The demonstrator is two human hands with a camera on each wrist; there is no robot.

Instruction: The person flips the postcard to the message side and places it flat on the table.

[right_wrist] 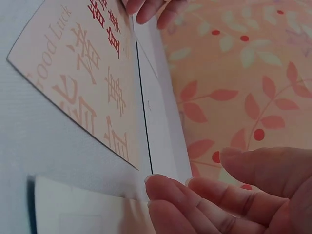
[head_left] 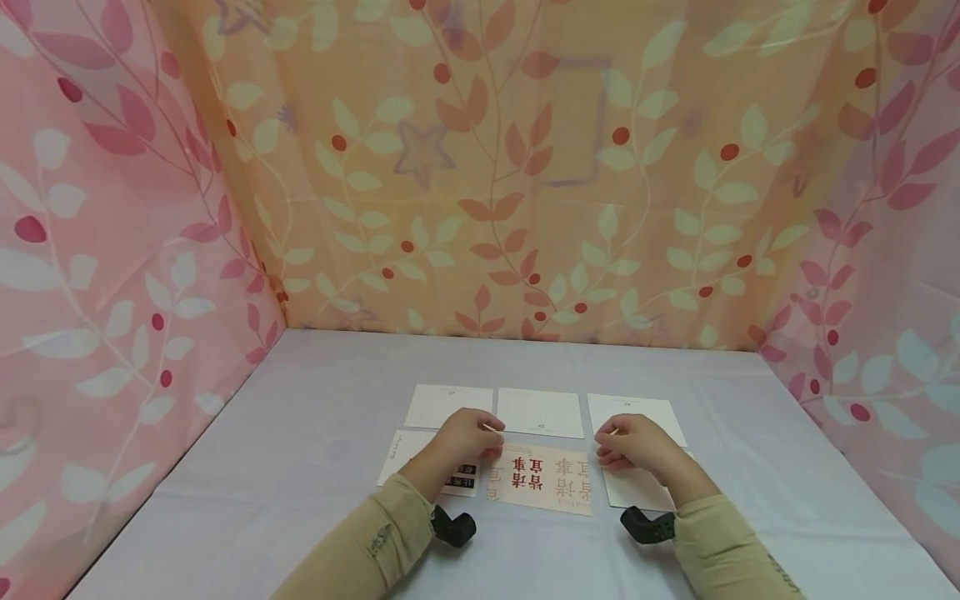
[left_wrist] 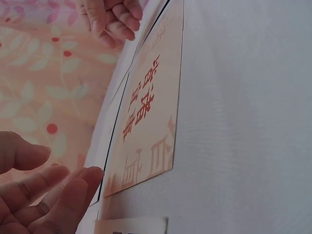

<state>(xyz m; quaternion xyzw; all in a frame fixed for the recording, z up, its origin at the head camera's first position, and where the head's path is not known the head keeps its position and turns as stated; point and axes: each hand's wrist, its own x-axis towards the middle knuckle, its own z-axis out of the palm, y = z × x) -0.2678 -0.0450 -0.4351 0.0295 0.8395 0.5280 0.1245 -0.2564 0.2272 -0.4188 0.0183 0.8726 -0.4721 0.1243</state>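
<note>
A pale pink card (head_left: 543,482) with red and faint orange Chinese characters lies face up on the table, in the middle of the near row. My left hand (head_left: 463,437) hovers by its far left corner, fingers loosely bent and thumb apart from them. On the other side my right hand (head_left: 637,446) is held near the far right corner, likewise relaxed. Both wrist views show nothing between the fingers. A card with black print (head_left: 397,454) lies partly hidden under my left hand, and a white card (head_left: 633,490) partly under my right.
Three white cards form the far row: a left one (head_left: 450,406), a middle one (head_left: 540,414) and a right one (head_left: 637,408). The white-covered table (head_left: 337,367) is enclosed by floral curtains (head_left: 495,167) at the back and sides.
</note>
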